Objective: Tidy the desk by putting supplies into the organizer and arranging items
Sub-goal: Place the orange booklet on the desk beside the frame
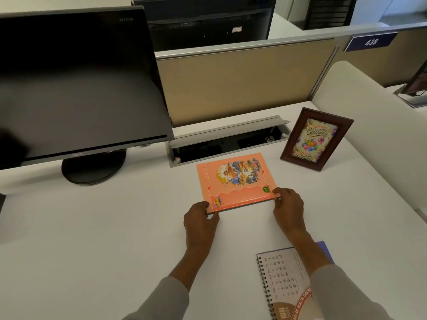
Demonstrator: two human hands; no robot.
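Observation:
An orange notebook (235, 183) with a colourful picture on its cover lies flat on the white desk (104, 227), just in front of the cable tray. My left hand (199, 221) grips its near left corner, thumb on the cover. My right hand (288, 209) pinches the near right corner. A spiral-bound desk calendar (282, 282) lies flat near the front edge, partly under my right forearm. No organizer is in view.
A dark monitor (78, 84) on a round stand (92, 167) fills the left. An open grey cable tray (228, 139) runs along the beige partition (242, 84). A framed birthday picture (315, 139) stands at the right, beside a white divider (374, 135).

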